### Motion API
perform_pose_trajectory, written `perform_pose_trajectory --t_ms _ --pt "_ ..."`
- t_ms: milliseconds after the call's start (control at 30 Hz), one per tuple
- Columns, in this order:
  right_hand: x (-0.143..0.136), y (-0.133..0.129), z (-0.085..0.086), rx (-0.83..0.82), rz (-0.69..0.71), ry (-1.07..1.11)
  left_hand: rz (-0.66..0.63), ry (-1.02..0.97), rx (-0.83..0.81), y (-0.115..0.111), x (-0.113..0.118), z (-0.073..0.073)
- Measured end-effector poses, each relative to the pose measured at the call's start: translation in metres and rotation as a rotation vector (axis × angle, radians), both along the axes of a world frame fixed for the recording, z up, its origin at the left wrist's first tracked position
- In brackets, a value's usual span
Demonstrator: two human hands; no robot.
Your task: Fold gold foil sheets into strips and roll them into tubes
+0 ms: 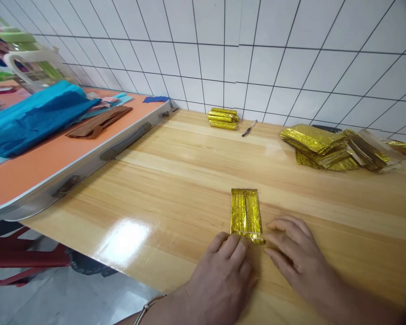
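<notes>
A sheet of gold foil paper (246, 210) lies on the wooden table in front of me, its long sides folded in to a seam down the middle. Its near end is turned up in a narrow fold. My left hand (225, 271) has its fingers curled over the near left corner, and the thumb is hidden beneath. At the near right corner is my right hand (296, 255), slightly blurred, with thumb and fingers apart. Its fingertips are close to the paper's edge, and I cannot tell whether they touch it.
Rolled gold foil pieces (223, 118) and a pen (249, 128) lie near the tiled wall. A pile of gold foil sheets (321, 146) is at the back right. An orange-topped table (98, 146) with blue cloth (43, 113) adjoins on the left, above a red stool (27, 257).
</notes>
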State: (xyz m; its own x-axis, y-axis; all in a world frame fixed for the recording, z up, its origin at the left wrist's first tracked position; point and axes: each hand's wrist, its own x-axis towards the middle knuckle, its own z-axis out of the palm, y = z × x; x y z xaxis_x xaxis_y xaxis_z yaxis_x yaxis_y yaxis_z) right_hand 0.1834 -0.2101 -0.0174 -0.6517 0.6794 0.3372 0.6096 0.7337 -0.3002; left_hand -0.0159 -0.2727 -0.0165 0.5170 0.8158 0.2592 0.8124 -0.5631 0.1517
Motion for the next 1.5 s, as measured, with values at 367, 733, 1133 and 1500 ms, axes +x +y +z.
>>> perform_pose_trajectory --t_ms 367,733,1133,1500 --pt "-0.009 -0.022 0.001 0.171 0.026 -0.197 -0.003 0.014 -0.043 -0.004 -0.008 0.002" --pt "0.011 -0.019 -0.003 0.148 0.053 -0.293 -0.050 0.066 -0.102 -0.018 -0.028 0.006" --pt "0.017 -0.015 -0.007 0.167 0.093 -0.292 -0.043 0.061 -0.109 -0.017 -0.031 0.009" --pt "0.011 -0.019 0.002 0.205 0.036 -0.314 -0.055 0.050 -0.237 -0.015 -0.031 0.019"
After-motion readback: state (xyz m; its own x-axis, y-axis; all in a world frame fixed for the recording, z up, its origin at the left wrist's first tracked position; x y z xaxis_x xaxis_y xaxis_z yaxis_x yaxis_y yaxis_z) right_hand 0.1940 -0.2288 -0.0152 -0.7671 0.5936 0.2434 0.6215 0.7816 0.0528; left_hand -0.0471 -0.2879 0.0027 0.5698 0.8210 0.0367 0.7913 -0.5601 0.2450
